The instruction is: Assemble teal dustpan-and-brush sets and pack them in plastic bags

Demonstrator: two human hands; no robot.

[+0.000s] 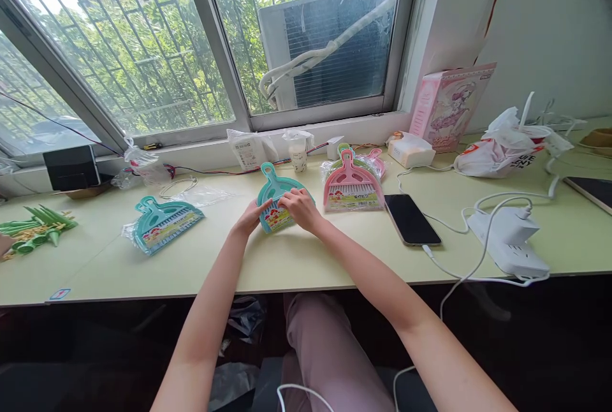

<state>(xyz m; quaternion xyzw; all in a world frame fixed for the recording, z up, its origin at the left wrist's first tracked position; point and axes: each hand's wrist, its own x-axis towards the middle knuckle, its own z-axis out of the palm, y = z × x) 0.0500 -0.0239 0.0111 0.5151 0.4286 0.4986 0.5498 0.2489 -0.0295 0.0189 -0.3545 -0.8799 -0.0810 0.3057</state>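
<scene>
A teal mini dustpan and brush set (269, 176) with a colourful label card is tilted up over the table in front of me. My left hand (248, 217) grips its left edge, thumb across the front. My right hand (302, 209) has its fingers curled against the front near the label; its fingertips partly hide the brush bristles. To the right lies a stack of dustpan sets with a pink one (354, 183) on top, some in clear wrapping. Further left is a pile of wrapped teal sets (167, 224).
On the right are a phone (413, 219) on a charging cable, a white power strip (509, 243), a tissue pack (410, 149), a pink box (452, 109) and a plastic bag (497, 150). Green pieces (41, 228) lie far left, beside part of another person's hand (4, 245).
</scene>
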